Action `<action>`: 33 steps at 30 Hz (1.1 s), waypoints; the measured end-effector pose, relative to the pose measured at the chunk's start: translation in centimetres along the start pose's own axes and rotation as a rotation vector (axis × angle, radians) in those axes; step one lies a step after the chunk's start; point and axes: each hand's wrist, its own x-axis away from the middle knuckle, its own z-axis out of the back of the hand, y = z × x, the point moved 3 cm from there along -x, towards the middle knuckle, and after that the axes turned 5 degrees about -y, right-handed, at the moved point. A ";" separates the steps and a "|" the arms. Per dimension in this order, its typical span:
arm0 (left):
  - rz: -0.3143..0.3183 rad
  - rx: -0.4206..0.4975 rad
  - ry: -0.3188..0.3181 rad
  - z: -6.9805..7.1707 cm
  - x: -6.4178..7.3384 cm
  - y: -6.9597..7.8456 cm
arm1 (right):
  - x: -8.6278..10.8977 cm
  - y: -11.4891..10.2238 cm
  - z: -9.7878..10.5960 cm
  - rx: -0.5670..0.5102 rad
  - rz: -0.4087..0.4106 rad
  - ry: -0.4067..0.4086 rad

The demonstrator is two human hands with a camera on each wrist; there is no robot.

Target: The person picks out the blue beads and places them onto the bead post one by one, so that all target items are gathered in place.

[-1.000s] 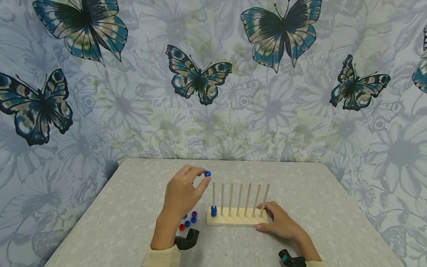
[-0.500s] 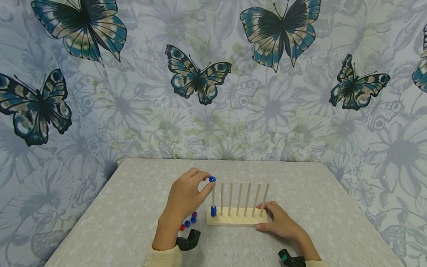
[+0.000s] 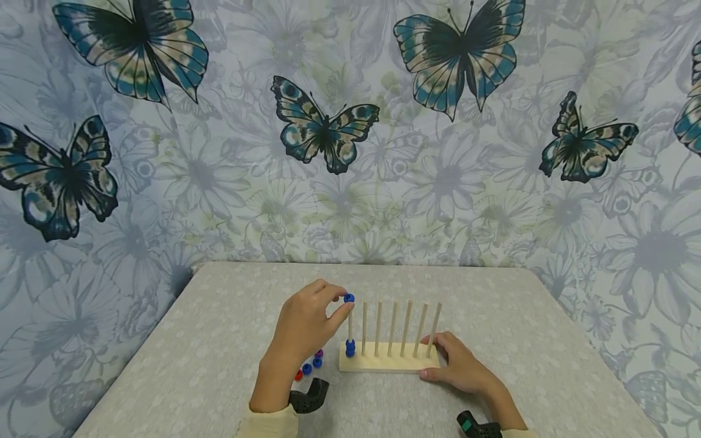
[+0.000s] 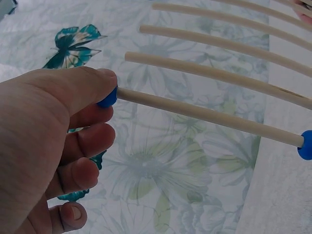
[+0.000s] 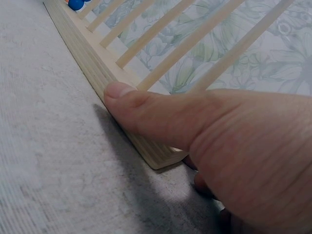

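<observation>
Between thumb and forefinger my left hand (image 3: 306,319) pinches a blue bead (image 3: 348,298) at the top of the leftmost peg (image 4: 209,114). In the left wrist view the peg's tip meets the bead. Lower on that same peg, blue beads (image 3: 350,348) sit stacked at the base. The pegs rise in a row from a pale wooden base (image 3: 383,363). My right hand (image 3: 460,365) grips the right end of this base, its thumb (image 5: 146,109) along the front edge and the other fingers mostly hidden behind.
Left of the base lie loose beads: blue ones (image 3: 307,368), a purple one (image 3: 319,353) and a red one (image 3: 298,375), partly hidden by my left arm. A patterned cloth covers the table (image 3: 547,365). A butterfly-print wall (image 3: 350,213) stands behind it.
My left hand has moved right and slightly down, bringing the blue bead from beside the leftmost peg onto its tip. The right hand keeps its place on the base.
</observation>
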 end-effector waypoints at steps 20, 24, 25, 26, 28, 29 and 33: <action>0.003 -0.038 -0.046 -0.3 0.0 -0.1 | -0.1 0.1 -0.1 0.008 -0.018 0.004; 0.000 -0.044 -0.051 -0.4 0.0 -0.1 | -0.1 0.2 -0.2 0.009 -0.023 0.005; 0.000 -0.046 -0.051 -0.4 0.0 -0.2 | -0.1 0.2 -0.3 0.009 -0.025 0.006; 0.000 -0.048 -0.052 -0.4 0.0 -0.2 | -0.1 0.2 -0.3 0.009 -0.027 0.008; -0.003 -0.052 -0.053 -0.5 0.0 -0.2 | -0.1 0.2 -0.3 0.015 -0.030 0.011; -0.005 -0.055 -0.054 -0.4 0.0 -0.2 | -0.1 0.2 -0.3 0.020 -0.031 0.012; -0.014 -0.064 -0.048 -0.3 -0.1 -0.2 | 0.0 0.1 -0.3 0.024 -0.031 0.019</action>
